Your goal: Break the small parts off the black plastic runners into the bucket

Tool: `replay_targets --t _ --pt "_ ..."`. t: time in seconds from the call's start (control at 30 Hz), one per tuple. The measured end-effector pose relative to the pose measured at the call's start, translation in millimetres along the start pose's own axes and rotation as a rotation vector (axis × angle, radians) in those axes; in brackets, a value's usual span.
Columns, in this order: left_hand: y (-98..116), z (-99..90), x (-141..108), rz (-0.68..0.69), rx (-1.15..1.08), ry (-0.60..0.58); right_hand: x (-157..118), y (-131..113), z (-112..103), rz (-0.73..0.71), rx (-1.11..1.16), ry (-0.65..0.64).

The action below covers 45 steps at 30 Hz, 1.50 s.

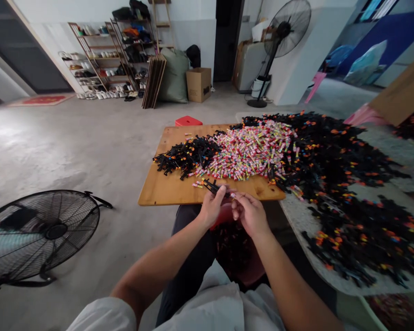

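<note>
My left hand point(212, 206) is closed around a small black plastic piece point(211, 185) at the front edge of the wooden board point(165, 192). Close beside it on the right, my right hand point(247, 211) pinches a small pinkish piece point(233, 195) against the near end of the black one. Just beyond both hands lies a heap of small pink, white and yellow tubes point(251, 149). A smaller pile of black pieces with orange and blue bits point(188, 155) is on the board's left part. Below my hands, a red tub point(224, 218) holds dark pieces.
On the right, a grey speckled table point(305, 230) carries large heaps of black pieces point(345, 156). A red stool point(188, 121) stands behind the board. A floor fan point(57, 231) is at left; another fan point(283, 30) stands farther back.
</note>
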<state>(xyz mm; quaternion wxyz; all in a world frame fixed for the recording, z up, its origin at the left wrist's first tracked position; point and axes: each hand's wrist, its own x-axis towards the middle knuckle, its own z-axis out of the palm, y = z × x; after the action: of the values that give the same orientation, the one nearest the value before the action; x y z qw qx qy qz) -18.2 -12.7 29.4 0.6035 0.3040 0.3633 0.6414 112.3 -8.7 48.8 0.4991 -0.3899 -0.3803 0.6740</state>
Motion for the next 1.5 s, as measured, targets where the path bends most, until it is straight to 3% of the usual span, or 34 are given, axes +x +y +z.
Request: replay_targets --t 0.1,0.2,0.33,0.53,0.63,0.73,0.83,0.87,0.9,0.93,1.0,1.07,1.13,1.27,1.33,1.4,1.5 --pt "0 -6.1 -4 -0.008 0.066 -0.175 -3 -10 4 0.102 0.098 -0.026" --pt "3 -12.2 -6 0.019 0.164 -0.242 -6 -20 3 0.216 0.143 -0.054" --pt "0 -15.2 -8 0.058 0.232 -0.221 -11 -22 -2 0.263 0.131 -0.1" --pt "-16 -11.6 -16 0.093 0.311 -0.112 -26 -2 -2 0.131 0.063 -0.07" --pt "-20 -10.8 -22 0.112 0.393 -0.128 -25 3 -18 0.146 -0.041 -0.132" --pt "-9 -25.8 -26 0.038 0.561 -0.393 -14 1 -53 0.252 -0.253 -0.262" --pt "19 -64.3 -24 -0.182 0.842 -0.71 -2 0 -90 0.343 -0.591 -0.343" --pt "32 -80.5 -20 -0.234 0.935 -0.718 2 0 -99 0.343 -0.735 -0.366" --pt "44 -96.8 -14 -0.265 1.009 -0.681 6 1 -106 0.322 -0.885 -0.397" --pt "57 -112.5 -6 -0.267 1.065 -0.572 10 3 -109 0.286 -1.029 -0.432" --pt "79 -138.7 15 -0.115 1.24 -0.248 22 8 -104 0.17 -1.251 -0.472" --pt "96 -155.6 41 0.068 1.404 0.106 37 14 -82 0.03 -1.365 -0.448" --pt "106 -163.2 66 0.151 1.52 0.273 57 21 -46 -0.117 -1.4 -0.39" --pt "107 -158.8 107 0.202 1.701 0.407 97 37 37 -0.348 -1.486 -0.321" --pt "103 -151.8 119 0.175 1.771 0.421 110 45 67 -0.398 -1.548 -0.321" --pt "100 -144.7 127 0.133 1.808 0.408 117 52 84 -0.427 -1.613 -0.356" --pt "102 -135.9 137 0.158 1.801 0.425 120 63 88 -0.463 -1.656 -0.36"
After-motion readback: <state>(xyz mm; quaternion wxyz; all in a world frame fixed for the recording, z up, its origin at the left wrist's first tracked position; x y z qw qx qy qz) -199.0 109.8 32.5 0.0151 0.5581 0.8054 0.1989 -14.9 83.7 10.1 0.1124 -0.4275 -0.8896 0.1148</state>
